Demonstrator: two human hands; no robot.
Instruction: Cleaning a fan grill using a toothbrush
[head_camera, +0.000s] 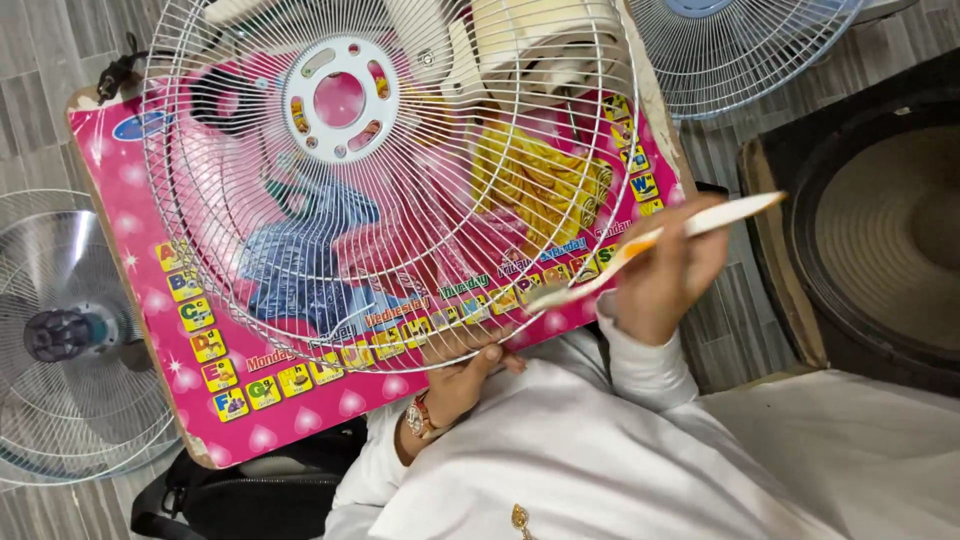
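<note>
A round white wire fan grille (390, 180) lies over a pink picture board (130, 230). My left hand (470, 370) grips the grille's near rim; a watch sits on that wrist. My right hand (665, 275) holds a white and orange toothbrush (650, 240), its bristle end resting on the grille's lower right rim. A cream fan motor body (540, 45) shows behind the wires at the top.
A whole fan with metal blades (70, 330) lies at the left. Another fan grille (740, 50) sits at the top right. A large dark speaker cone (880, 230) is on the right. A black bag (250, 490) rests by my lap.
</note>
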